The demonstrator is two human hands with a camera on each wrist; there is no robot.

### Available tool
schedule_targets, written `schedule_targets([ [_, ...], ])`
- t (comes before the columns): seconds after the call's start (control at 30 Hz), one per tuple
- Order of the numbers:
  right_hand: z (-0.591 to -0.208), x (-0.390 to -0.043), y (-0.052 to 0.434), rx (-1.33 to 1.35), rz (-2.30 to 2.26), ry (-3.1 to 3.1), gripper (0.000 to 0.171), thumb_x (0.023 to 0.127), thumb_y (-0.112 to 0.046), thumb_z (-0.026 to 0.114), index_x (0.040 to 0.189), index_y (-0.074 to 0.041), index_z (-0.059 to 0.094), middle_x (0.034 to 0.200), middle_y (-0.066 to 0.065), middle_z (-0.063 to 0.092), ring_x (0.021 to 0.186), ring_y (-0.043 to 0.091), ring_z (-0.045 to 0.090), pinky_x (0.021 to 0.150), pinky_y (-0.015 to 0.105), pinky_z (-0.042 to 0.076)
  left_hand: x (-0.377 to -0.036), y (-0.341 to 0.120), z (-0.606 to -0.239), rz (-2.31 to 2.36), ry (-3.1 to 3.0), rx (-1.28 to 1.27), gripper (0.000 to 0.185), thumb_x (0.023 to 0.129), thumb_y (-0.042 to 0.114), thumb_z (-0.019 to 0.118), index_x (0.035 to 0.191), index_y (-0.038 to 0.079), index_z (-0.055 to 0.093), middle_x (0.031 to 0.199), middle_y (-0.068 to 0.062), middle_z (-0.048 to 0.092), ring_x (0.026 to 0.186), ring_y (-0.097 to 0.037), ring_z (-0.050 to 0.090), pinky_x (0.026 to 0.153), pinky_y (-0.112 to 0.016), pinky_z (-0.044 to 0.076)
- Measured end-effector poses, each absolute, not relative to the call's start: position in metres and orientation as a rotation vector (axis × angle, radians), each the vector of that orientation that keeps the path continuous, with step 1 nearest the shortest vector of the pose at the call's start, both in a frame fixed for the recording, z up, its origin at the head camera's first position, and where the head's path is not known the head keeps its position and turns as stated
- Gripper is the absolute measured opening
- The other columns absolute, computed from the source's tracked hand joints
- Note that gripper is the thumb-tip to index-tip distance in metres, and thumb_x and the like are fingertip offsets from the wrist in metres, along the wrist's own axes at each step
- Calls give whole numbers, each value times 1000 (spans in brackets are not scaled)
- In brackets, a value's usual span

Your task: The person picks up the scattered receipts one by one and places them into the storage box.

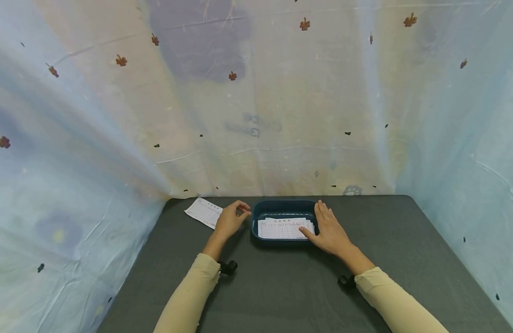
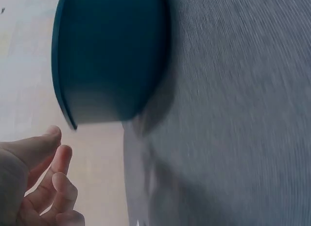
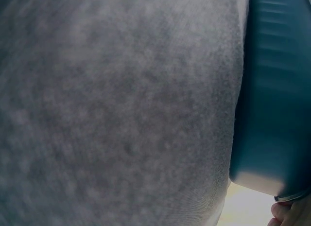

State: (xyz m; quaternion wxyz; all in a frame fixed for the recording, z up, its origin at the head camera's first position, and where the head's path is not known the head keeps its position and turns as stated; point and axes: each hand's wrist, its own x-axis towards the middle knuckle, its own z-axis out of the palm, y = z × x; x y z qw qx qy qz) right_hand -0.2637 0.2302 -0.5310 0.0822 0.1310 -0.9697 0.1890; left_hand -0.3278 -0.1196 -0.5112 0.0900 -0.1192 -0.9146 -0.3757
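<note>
A dark blue rectangular tray [image 1: 281,202] sits near the far side of the table. Inside lies a stack of printed white paper forms [image 1: 281,229] with red marks. Just off the tray's left end, my left hand [image 1: 230,219] has its fingers loosely bent and nothing between thumb and fingertips. In the left wrist view these fingertips [image 2: 63,155] are close to the tray's rim. My right hand [image 1: 331,231] rests at the tray's right end, fingers straight along the rim and thumb reaching over the papers. Beyond the left hand lies a single paper form [image 1: 204,212], partly hidden by that hand.
A dark grey cloth covers the table [image 1: 281,286]. Pale patterned curtains [image 1: 281,115] hang right behind it and along both sides. Each wrist wears a small black camera mount, the left one [image 1: 228,268] and the right one [image 1: 346,282].
</note>
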Motion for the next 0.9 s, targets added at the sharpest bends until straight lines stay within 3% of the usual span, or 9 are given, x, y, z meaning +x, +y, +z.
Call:
schedule_targets([
  [0.27, -530, -262, 232, 393, 581, -2895, 110, 102, -66, 60, 167, 11, 17, 177, 27, 10, 164, 44, 11, 132, 61, 14, -333, -152, -519, -1024, -2707, -274, 16, 100, 21, 80, 113, 13, 75, 103, -4, 77, 82, -20, 66, 73, -42, 53],
  [0.53, -530, -262, 232, 396, 582, -2882, 108, 102, -66, 60, 166, 12, 20, 176, 28, 12, 163, 46, 15, 131, 61, 16, -338, -183, -524, -944, -2734, -201, 18, 100, 20, 79, 114, 10, 75, 106, -8, 75, 88, -26, 68, 77, -48, 55],
  [0.9, -527, -260, 231, 405, 591, -2881, 108, 102, -66, 60, 166, 11, 19, 176, 28, 12, 163, 46, 16, 132, 60, 15, -345, -217, -528, -799, -2756, -87, 33, 97, 20, 82, 122, 1, 72, 122, -22, 71, 117, -45, 64, 100, -61, 49],
])
